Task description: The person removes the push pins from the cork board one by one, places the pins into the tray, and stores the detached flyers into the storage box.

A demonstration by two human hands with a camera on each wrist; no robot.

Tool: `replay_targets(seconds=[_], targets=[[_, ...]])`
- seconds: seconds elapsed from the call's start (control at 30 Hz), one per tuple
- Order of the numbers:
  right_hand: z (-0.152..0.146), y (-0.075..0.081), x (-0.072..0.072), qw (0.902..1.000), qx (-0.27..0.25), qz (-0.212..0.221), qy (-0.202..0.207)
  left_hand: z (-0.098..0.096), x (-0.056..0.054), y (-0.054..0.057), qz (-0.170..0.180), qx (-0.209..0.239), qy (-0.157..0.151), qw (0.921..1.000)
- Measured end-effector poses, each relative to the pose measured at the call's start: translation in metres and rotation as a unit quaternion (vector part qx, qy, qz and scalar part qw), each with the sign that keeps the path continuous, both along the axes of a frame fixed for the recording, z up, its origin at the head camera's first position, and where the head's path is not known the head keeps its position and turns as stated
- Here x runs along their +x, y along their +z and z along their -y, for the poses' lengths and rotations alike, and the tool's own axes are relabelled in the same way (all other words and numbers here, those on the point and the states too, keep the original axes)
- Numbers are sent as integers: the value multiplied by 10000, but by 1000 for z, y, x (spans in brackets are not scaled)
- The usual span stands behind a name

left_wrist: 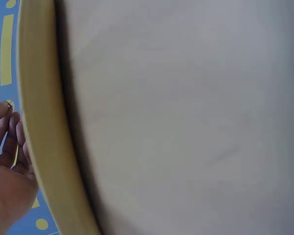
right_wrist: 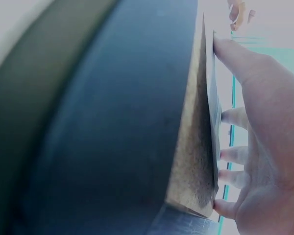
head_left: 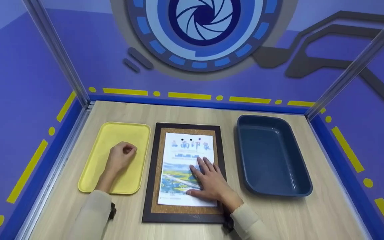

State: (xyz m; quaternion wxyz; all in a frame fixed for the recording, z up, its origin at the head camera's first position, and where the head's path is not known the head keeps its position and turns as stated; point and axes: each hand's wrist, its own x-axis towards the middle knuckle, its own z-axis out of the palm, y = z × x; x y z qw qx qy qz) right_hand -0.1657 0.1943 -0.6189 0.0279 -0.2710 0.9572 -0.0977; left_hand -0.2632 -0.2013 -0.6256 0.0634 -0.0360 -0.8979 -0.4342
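Note:
My left hand [head_left: 121, 158] is above the yellow tray [head_left: 93, 163], its fingers curled and thumb meeting the fingertips. In the left wrist view a tiny, thin, dark pin-like thing [left_wrist: 11, 103] shows at those tips, too small to identify. My right hand [head_left: 211, 180] is spread flat on a printed sheet [head_left: 175, 173] with a landscape picture and large characters. That sheet lies on a cork board [head_left: 178, 209] with a dark frame. Along its top edge are two black dots and one purple dot [head_left: 199, 139], apparently pin heads.
A deep dark-blue bin [head_left: 267, 160] stands to the right of the board. Everything rests on a pale wooden table [head_left: 192, 115]. Purple-blue walls [head_left: 112, 66] with metal corner posts [head_left: 58, 46] enclose it at the back and sides.

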Motion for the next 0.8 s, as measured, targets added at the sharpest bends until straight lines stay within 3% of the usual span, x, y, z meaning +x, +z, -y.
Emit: replay_targets(seconds=[0.23, 0.47, 0.8], targets=[[0, 0, -3, 10000, -8, -49, 5, 14, 2, 2, 116, -388, 12, 9992], [0, 1, -3, 10000, 16, -9, 9, 14, 1, -5, 245, -352, 11, 9991], [0, 0, 0, 10000, -36, -37, -2, 12, 2, -3, 272, -593, 16, 9979]])
